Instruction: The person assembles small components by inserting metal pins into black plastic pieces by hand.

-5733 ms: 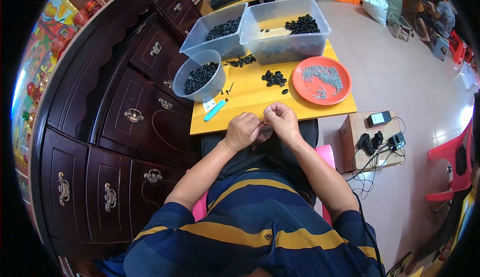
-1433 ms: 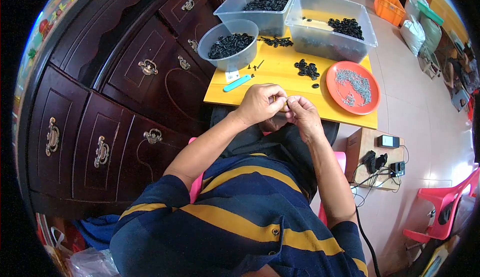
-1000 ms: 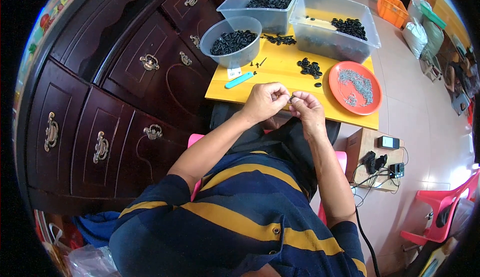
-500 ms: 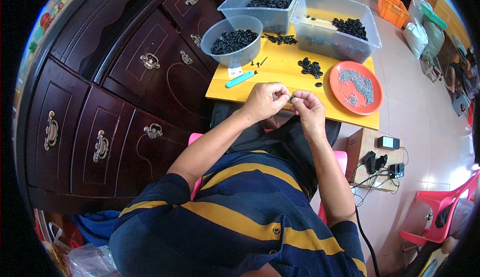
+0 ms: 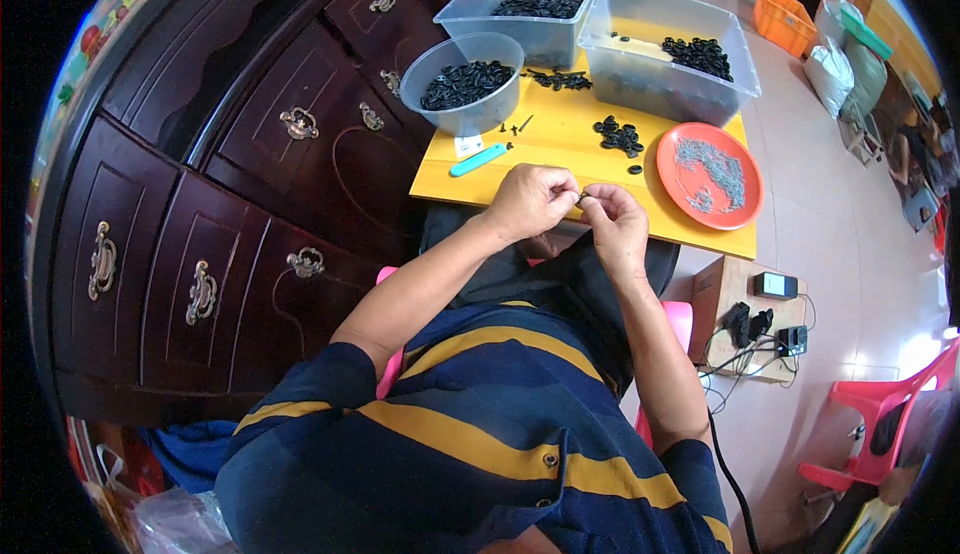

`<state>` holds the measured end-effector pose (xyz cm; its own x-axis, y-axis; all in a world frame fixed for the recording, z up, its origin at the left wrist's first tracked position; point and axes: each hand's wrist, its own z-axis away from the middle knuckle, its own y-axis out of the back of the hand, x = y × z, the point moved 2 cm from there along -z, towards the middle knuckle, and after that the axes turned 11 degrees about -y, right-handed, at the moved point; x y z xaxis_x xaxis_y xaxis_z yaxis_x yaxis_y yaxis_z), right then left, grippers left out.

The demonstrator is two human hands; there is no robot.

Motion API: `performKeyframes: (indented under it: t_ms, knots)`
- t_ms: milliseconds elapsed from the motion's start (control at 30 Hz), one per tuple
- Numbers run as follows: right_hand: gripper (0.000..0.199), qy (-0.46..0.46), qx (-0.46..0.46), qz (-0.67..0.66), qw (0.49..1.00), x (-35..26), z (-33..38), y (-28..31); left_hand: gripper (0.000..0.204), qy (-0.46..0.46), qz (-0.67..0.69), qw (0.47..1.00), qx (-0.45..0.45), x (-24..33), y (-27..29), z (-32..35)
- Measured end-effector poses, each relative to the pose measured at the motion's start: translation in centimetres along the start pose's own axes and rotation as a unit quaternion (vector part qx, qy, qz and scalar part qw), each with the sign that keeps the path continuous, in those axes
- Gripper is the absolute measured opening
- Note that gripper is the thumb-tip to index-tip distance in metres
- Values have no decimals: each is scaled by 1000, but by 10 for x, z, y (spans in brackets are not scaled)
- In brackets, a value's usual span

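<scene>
My left hand [image 5: 533,202] and my right hand [image 5: 616,222] meet over the near edge of the yellow table [image 5: 452,182]. Both are closed in a pinch, fingertip to fingertip, on a small dark part [image 5: 582,197] that the fingers mostly cover. Beyond my right hand lies a loose pile of small black oval rings [image 5: 618,136], with one ring [image 5: 635,169] apart from it. To the right, an orange-red plate [image 5: 710,216] carries many tiny silvery metal pieces [image 5: 728,176]. A turquoise-handled tool [image 5: 478,161] rests left of my hands, near a few thin dark pieces [image 5: 515,128].
Along the table's far side stand a round clear tub [image 5: 412,66] and two clear bins, one left [image 5: 470,24] and one right [image 5: 660,99], all holding black parts. Dark wooden drawers [image 5: 240,184] flank the left. A cardboard box [image 5: 715,289] with chargers and cables sits at right.
Both hands stay pinched together at the same spot, with only slight finger movement. The whole view has shifted very slightly.
</scene>
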<state>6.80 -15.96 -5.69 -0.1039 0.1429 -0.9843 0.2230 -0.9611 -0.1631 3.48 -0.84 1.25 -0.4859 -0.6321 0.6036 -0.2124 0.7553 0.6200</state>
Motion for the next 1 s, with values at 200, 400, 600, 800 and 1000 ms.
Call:
performKeyframes:
  t_ms: [200,400,600,800,1000]
  knots:
    - [13,-14,-5,21,1000,3,-2,2,9,15,18,999,-31,0,0,-4]
    - [13,-34,-9,-11,999,-4,1,2,8,12,22,998,-61,-6,-1,-10]
    - [13,-50,-25,-51,997,-5,0,6,8,39,51,996,-68,-7,-4,-12]
    - [13,-65,-32,-64,995,-10,2,7,8,29,27,994,-98,-3,0,-17]
    - [14,-79,-36,-98,991,-15,0,9,12,70,130,985,-84,-14,1,-22]
